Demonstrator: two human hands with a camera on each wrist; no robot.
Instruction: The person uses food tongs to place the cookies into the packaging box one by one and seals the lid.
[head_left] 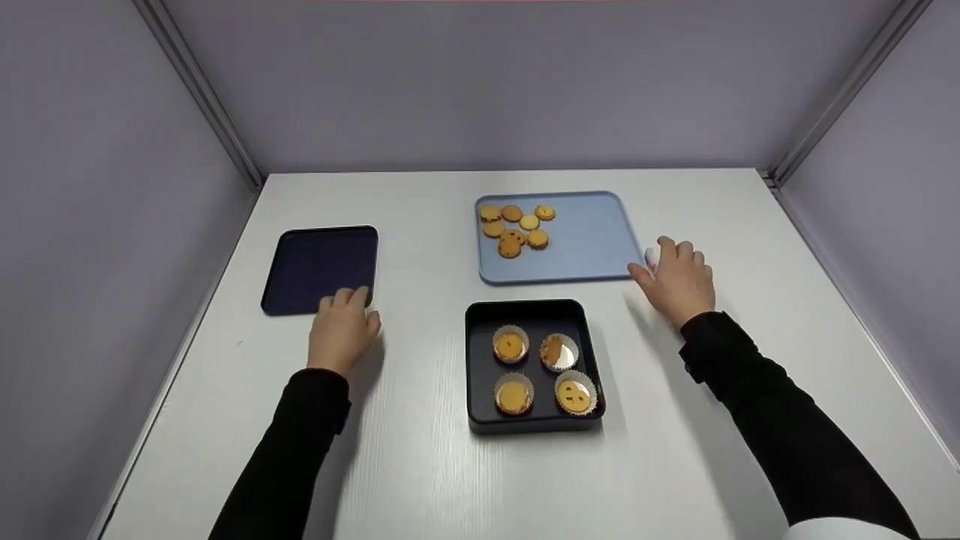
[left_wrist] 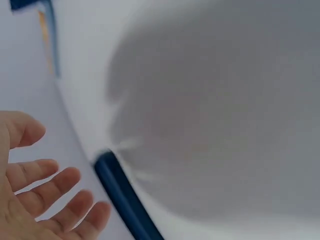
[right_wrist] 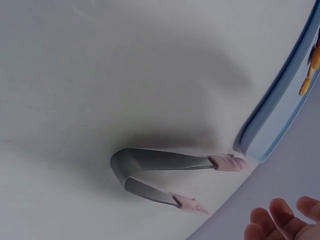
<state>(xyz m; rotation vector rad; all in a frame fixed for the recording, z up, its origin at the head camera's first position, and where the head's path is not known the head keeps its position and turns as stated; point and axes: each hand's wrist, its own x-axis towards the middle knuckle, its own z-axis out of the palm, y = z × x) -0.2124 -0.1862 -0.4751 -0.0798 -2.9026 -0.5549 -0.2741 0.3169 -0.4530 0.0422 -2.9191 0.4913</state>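
Observation:
My left hand (head_left: 341, 330) hovers by the near right corner of a flat dark navy tray (head_left: 321, 266). Its loosely bent fingers (left_wrist: 70, 182) hold nothing in the left wrist view, with the tray's blue edge (left_wrist: 127, 195) close by. Over on the right, my right hand (head_left: 679, 285) is beside the near right corner of a light blue tray (head_left: 589, 232), fingers loosely bent and grasping nothing. Metal tongs (right_wrist: 172, 159) with pinkish tips lie spread on the table near that corner. In the head view the hand hides most of them.
Several cookies (head_left: 510, 244) lie on the blue tray's left half. In front of it stands a deep black square box (head_left: 534, 316) holding several paper cups (head_left: 514, 394) with cookies inside. Grey walls enclose the white table (head_left: 420, 465) at the back and both sides.

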